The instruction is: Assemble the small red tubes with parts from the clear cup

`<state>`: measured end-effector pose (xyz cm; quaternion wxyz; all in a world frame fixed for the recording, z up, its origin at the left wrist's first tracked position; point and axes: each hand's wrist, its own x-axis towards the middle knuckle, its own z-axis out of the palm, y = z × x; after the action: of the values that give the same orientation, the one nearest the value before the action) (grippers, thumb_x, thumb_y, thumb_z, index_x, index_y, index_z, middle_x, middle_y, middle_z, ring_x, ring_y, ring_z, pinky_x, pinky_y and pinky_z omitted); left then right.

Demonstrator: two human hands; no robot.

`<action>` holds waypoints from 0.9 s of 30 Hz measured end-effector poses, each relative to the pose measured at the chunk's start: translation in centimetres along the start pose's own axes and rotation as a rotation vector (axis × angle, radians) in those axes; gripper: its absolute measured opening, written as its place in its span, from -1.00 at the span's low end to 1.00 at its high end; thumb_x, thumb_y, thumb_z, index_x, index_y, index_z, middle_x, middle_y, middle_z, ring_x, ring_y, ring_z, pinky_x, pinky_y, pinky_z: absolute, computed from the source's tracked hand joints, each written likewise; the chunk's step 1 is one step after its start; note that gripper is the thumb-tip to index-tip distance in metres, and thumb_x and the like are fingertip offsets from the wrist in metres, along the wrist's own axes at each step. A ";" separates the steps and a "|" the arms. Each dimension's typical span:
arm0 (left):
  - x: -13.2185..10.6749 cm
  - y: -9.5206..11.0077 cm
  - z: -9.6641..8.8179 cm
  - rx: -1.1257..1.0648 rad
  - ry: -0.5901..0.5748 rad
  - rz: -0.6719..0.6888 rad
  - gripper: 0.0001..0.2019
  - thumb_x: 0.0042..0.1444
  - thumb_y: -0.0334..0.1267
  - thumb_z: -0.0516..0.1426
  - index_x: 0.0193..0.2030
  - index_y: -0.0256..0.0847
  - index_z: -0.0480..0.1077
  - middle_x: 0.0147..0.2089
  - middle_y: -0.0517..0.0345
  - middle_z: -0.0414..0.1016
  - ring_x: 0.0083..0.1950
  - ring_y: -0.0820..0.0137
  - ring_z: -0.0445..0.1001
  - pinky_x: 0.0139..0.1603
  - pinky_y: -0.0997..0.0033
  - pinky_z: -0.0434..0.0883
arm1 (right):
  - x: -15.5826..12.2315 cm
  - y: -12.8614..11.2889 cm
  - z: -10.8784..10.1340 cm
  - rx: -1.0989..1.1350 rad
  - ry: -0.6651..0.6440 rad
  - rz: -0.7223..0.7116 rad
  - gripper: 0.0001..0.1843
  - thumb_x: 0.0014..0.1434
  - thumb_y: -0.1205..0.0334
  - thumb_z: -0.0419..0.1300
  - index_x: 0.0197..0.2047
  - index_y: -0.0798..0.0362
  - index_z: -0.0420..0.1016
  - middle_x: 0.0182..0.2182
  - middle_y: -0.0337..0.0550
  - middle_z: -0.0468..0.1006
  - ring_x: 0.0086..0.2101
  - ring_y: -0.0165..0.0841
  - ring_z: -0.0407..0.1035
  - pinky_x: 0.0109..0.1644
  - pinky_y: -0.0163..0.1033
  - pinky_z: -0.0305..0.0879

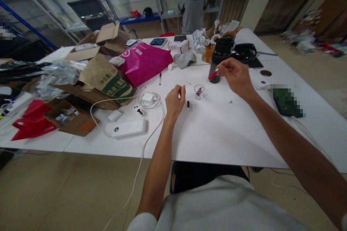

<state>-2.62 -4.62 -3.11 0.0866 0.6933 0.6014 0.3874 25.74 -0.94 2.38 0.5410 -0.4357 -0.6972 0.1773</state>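
My right hand (235, 75) is raised over the white table (222, 133) and pinches a small red pen-like piece (213, 75) by its end, just above and right of a small clear cup (198, 91). The cup stands upright with a few small red and dark bits inside. My left hand (175, 101) rests on the table left of the cup, fingers curled with the tips together; what they hold, if anything, is hidden. A small black cap (188, 105) lies right beside that hand.
A tall black bottle (220, 57) stands behind the cup. A pink bag (145, 61), brown paper bags (104, 77), cardboard boxes, a white charger with coiled cable (148, 99) and a white power strip (127, 128) crowd the left. A person in grey stands at the far end.
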 end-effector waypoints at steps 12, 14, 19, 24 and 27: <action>-3.0 3.1 3.7 -0.295 -0.060 0.530 -0.62 0.61 0.15 0.23 0.14 -0.15 0.56 -0.16 0.04 0.66 -0.21 0.33 0.58 -0.08 0.29 0.56 | -9.8 1.7 -1.8 0.370 0.047 0.385 -0.29 0.23 -0.61 0.49 -0.17 -0.10 0.56 -0.38 -0.17 0.71 -0.38 -0.23 0.59 -0.25 -0.07 0.61; -3.8 3.8 4.6 -0.283 -0.111 0.597 -0.59 0.57 0.15 0.31 0.22 -0.15 0.55 -0.12 0.02 0.69 -0.18 0.32 0.61 -0.05 0.26 0.60 | -10.9 1.9 -1.3 0.394 0.029 0.407 -0.32 0.25 -0.59 0.49 -0.18 -0.10 0.57 -0.38 -0.17 0.71 -0.38 -0.23 0.58 -0.23 -0.06 0.60; -4.9 4.6 5.9 -0.297 -0.143 0.645 -0.79 0.65 -0.07 0.25 0.18 -0.14 0.55 -0.12 0.03 0.70 -0.14 0.32 0.66 -0.06 0.27 0.62 | -12.4 1.7 -0.4 0.444 0.000 0.441 -0.37 0.30 -0.53 0.50 -0.22 -0.11 0.58 -0.40 -0.19 0.69 -0.40 -0.25 0.54 -0.23 -0.04 0.54; -4.7 4.5 5.9 -0.293 -0.171 0.614 -0.84 0.67 -0.14 0.22 0.16 -0.13 0.57 -0.12 0.01 0.72 -0.10 0.30 0.69 -0.06 0.26 0.65 | -12.8 1.0 -0.4 0.484 -0.067 0.453 -0.42 0.37 -0.49 0.46 -0.18 -0.13 0.57 -0.37 -0.20 0.70 -0.36 -0.23 0.55 -0.19 -0.01 0.56; -4.5 4.5 5.7 -0.279 -0.163 0.625 -0.86 0.67 -0.17 0.22 0.15 -0.14 0.58 -0.11 -0.01 0.72 -0.09 0.28 0.70 -0.02 0.24 0.66 | -13.0 0.8 -0.6 0.505 -0.096 0.455 -0.45 0.41 -0.45 0.44 -0.15 -0.12 0.58 -0.33 -0.18 0.71 -0.33 -0.24 0.58 -0.17 -0.02 0.57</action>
<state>4.60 -7.88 -6.39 0.1054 0.8541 0.2926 0.4169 27.04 -10.95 -5.81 0.5448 -0.4235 -0.5411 0.4806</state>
